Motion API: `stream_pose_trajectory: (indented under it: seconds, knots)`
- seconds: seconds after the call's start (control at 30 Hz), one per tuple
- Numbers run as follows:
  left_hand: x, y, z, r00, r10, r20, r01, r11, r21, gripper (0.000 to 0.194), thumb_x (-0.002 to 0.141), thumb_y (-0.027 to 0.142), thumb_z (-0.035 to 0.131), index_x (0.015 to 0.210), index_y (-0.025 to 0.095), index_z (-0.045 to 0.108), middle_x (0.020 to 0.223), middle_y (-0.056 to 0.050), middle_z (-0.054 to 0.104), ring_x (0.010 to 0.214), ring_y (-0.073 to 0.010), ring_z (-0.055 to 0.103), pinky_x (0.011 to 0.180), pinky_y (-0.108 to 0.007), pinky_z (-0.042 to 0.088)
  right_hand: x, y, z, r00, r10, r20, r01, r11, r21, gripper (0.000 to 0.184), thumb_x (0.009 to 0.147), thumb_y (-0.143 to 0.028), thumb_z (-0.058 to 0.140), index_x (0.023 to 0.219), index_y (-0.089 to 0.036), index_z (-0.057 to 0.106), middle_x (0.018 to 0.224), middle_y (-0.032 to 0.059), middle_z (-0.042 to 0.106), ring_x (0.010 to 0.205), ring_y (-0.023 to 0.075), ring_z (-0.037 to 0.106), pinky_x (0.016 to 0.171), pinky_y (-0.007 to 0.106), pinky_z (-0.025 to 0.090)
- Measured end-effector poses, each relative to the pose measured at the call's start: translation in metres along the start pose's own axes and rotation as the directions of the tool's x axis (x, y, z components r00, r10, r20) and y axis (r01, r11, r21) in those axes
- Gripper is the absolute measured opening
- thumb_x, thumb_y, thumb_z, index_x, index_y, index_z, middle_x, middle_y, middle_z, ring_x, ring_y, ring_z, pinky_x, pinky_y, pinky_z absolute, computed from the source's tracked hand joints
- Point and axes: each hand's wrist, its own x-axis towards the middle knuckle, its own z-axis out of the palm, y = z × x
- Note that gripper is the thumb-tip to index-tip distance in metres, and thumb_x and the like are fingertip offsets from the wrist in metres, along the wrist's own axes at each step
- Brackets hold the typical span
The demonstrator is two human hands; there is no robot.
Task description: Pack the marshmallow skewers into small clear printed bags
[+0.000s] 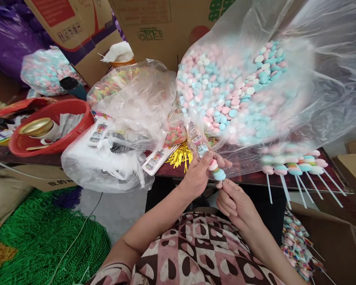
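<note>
Head view: pink-and-blue candy stack (218, 172) between both hands (197, 175) (233, 201)

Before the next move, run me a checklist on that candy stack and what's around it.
1. Left hand holding the pink, orange and blue candy stack: ok.
2. Right hand at the stack's lower end: ok; grip on a stick: cannot tell.
3. Printed clear plastic wrapper fully covering the stack: cannot tell.
4. Shiny yellow strips near the left hand: ok.
5. Pastel candy skewers' white sticks fully on the dark red tabletop: not ok, overhanging.
</note>
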Motion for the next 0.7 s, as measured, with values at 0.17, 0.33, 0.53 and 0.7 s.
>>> stream_pose_trajectory:
  seconds: [0.17, 0.33, 0.53, 0.7]
  knots:
    - [0.000, 0.011, -0.008, 0.998, -0.005, 0.061, 0.005, 1.000, 0.004, 0.042, 0.075, 0.057, 0.075, 0.091, 0.019, 0.064, 0.094, -0.007, 0.073, 0.082, -0.0183, 0.069, 0.069, -0.029, 0.053, 0.001, -0.004, 0.002, 0.986, -0.131, -0.103, 0.121, 0.988, -0.094, 0.031, 0.079, -0.046, 0.076, 0.079, -0.018, 0.065, 0.041, -0.0111, 0.035, 0.036, 0.0033, 0.024, 0.041, 0.019, 0.024]
    - [0.006, 0.025, -0.008, 0.992, 0.119, -0.036, -0.120, 0.992, -0.044, 0.043, 0.073, 0.053, 0.078, 0.100, 0.022, 0.065, 0.095, -0.005, 0.073, 0.091, -0.0212, 0.071, 0.080, -0.033, 0.055, 0.004, -0.002, -0.005, 0.942, -0.289, -0.171, 0.240, 0.935, -0.261, 0.031, 0.075, -0.046, 0.079, 0.084, -0.017, 0.070, 0.047, -0.0079, 0.043, 0.044, 0.0060, 0.035, 0.046, 0.021, 0.027]
    - [0.012, 0.025, -0.004, 0.973, 0.100, -0.210, -0.132, 0.981, -0.145, 0.016, 0.084, 0.033, 0.068, 0.083, 0.018, 0.065, 0.074, -0.002, 0.069, 0.075, -0.0167, 0.069, 0.076, -0.030, 0.054, 0.006, 0.002, -0.011, 0.875, -0.424, -0.234, 0.281, 0.839, -0.467, 0.030, 0.077, -0.045, 0.077, 0.093, -0.019, 0.072, 0.057, -0.0051, 0.052, 0.052, 0.0073, 0.043, 0.048, 0.021, 0.033]
    - [0.013, 0.022, -0.002, 0.986, 0.020, -0.164, -0.068, 0.952, -0.298, 0.023, 0.092, 0.032, 0.056, 0.076, 0.017, 0.063, 0.069, -0.002, 0.068, 0.075, -0.0168, 0.070, 0.082, -0.033, 0.054, -0.003, -0.003, -0.005, 0.918, -0.349, -0.188, 0.246, 0.873, -0.422, 0.030, 0.086, -0.049, 0.068, 0.085, -0.019, 0.067, 0.046, -0.0071, 0.048, 0.039, 0.0055, 0.038, 0.041, 0.019, 0.027]
